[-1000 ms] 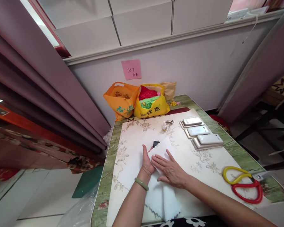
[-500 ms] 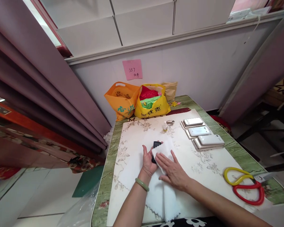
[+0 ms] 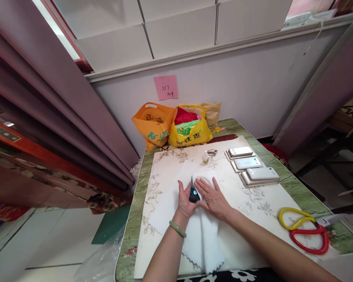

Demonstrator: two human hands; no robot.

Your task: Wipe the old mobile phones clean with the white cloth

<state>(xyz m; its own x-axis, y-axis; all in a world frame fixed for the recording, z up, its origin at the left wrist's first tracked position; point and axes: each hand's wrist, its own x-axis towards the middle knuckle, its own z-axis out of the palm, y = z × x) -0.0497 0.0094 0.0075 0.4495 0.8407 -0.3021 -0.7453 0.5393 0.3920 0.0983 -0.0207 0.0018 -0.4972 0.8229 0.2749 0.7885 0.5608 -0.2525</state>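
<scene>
A small black keypad phone (image 3: 194,193) lies in my left hand (image 3: 186,203). Its thumb points up and away, and its other fingers are mostly hidden behind the phone. My right hand (image 3: 214,199) holds part of a white cloth (image 3: 211,235) against the phone's right side, with its long fingers fairly straight and its thumb near the phone's lower end. The cloth, zigzag-edged, hangs down toward the table's near edge. A green bangle (image 3: 178,228) circles my left wrist.
Stacked phones (image 3: 257,166) lie to the right, with large red-and-yellow-handled scissors (image 3: 307,231) nearer me. Beyond my hands are a small bottle (image 3: 206,157) and a dark wire-like item (image 3: 212,152). An orange bag (image 3: 153,125) and a yellow bag (image 3: 191,131) stand at the back.
The cloth and my right hand have shifted on the phone, and its keypad now shows where the cloth covered it. The phone has turned in my left hand.
</scene>
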